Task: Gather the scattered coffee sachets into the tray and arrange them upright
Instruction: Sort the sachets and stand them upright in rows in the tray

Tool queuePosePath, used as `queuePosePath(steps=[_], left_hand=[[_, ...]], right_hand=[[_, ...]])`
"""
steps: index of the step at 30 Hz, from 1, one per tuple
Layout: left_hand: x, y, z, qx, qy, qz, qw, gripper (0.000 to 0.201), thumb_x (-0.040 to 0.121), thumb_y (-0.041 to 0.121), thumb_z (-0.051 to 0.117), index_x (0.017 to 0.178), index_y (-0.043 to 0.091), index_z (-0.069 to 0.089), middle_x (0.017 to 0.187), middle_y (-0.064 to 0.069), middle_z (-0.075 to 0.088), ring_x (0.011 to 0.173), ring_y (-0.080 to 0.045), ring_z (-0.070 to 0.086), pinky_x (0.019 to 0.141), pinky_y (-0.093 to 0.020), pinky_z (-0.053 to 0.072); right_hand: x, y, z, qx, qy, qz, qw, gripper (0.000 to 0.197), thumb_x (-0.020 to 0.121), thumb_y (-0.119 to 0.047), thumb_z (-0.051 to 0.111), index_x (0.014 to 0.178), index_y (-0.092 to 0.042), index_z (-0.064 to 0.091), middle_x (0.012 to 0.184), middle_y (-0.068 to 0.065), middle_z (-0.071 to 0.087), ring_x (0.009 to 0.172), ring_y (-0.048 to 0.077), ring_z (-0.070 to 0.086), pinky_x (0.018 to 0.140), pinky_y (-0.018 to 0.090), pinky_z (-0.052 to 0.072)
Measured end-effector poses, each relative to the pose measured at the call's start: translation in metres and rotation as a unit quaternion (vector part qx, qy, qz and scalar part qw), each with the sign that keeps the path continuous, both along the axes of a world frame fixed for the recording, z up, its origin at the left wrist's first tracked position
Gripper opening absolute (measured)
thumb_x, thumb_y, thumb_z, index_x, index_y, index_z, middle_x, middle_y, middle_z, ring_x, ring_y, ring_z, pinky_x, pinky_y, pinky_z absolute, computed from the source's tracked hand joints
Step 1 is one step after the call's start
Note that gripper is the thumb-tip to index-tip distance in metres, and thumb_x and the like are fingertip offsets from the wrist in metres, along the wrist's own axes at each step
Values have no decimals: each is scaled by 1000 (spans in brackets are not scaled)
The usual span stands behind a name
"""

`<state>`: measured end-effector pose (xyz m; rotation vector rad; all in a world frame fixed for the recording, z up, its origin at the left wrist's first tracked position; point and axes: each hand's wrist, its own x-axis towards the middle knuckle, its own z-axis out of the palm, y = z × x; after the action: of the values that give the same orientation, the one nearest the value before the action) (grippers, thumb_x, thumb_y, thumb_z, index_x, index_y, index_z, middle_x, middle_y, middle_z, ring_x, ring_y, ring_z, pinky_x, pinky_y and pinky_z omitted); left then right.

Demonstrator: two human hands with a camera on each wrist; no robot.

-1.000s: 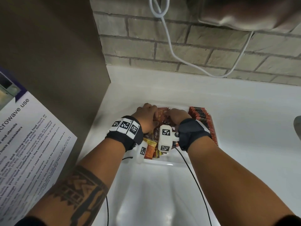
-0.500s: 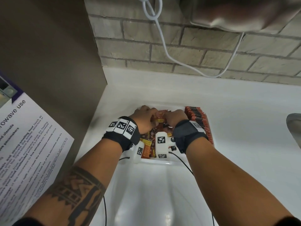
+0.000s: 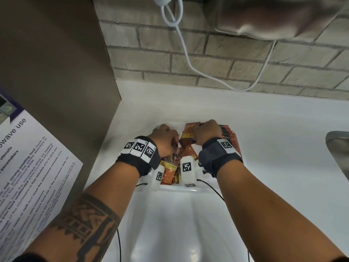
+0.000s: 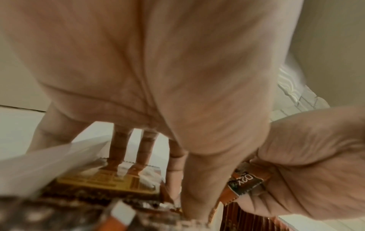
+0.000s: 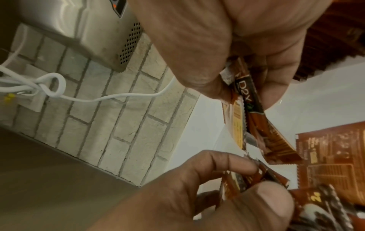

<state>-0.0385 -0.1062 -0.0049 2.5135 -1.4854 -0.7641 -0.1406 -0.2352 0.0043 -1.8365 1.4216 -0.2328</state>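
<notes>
A printed notice headed "microwave use" lies at the far left edge, fixed to a brown cabinet panel that meets the white countertop. On that countertop, close to the brick wall, sits a shallow white tray with both hands down in it. The left hand reaches into the left part of the tray with its fingers curled; in the left wrist view its fingertips press down on a brown and yellow sachet lying flat, and in the right wrist view its thumb and forefinger pinch the edge of an orange-brown sachet. Between the wrists a loose heap of coffee sachets lies jumbled in the tray, some flat, some tilted. The right hand is clamped on a small bunch of sachets; the right wrist view shows its thumb and fingers closed round the tops of at least two of them, one marked "D2X". Just to the right of that hand a neat row of sachets stands upright on edge along the tray's right side. A white cable loops down the wall from a metal appliance above, and the rim of a steel sink shows at the far right.
</notes>
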Motion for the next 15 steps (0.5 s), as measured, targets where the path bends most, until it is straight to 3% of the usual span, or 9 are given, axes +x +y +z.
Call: queuePosePath(steps=[3, 5, 8, 10, 13, 15], left_hand=[[0, 0, 0, -2, -1, -3, 1000, 38, 90, 42, 66, 125, 31, 56, 151, -7, 31, 137, -34, 34, 109, -41, 37], [0, 0, 0, -4, 3, -3, 1000, 37, 91, 40, 66, 125, 32, 55, 151, -7, 30, 138, -35, 33, 108, -40, 36], [0, 0, 2, -2, 5, -5, 1000, 35, 91, 40, 65, 124, 34, 54, 151, -8, 30, 137, -36, 34, 108, -41, 37], [-1, 0, 4, 3, 6, -6, 1000, 35, 91, 41, 64, 124, 34, 54, 153, -8, 28, 139, -37, 32, 108, -41, 36], [-1, 0, 8, 3, 13, -9, 1000, 37, 92, 40, 63, 126, 32, 52, 154, -7, 26, 140, -36, 30, 108, -40, 35], [0, 1, 11, -7, 21, -8, 1000, 39, 92, 40, 63, 128, 33, 50, 150, -6, 30, 137, -35, 34, 104, -38, 37]], right_hand=[[-1, -1, 7, -21, 37, -1, 999, 35, 97, -25, 54, 121, 1, 59, 115, 14, 68, 105, 28, 67, 69, 28, 42], [-3, -4, 9, 1, -3, -7, 1000, 34, 93, -25, 57, 117, -2, 63, 112, 13, 70, 102, 29, 68, 74, 30, 52], [-10, -15, 7, 67, -101, -31, 992, 23, 80, -28, 62, 95, -12, 70, 105, 14, 72, 95, 31, 71, 82, 44, 61], [-17, -17, 16, 103, -150, -38, 983, 6, 83, -22, 65, 79, -18, 63, 96, 12, 72, 86, 28, 72, 78, 42, 62], [-30, -18, 33, 143, -203, -37, 968, 12, 89, -13, 66, 79, -17, 61, 86, 7, 66, 71, 20, 66, 67, 32, 61], [-41, -20, 42, 160, -220, -37, 961, 9, 91, -13, 66, 83, -15, 62, 88, 7, 66, 71, 20, 66, 70, 35, 60]])
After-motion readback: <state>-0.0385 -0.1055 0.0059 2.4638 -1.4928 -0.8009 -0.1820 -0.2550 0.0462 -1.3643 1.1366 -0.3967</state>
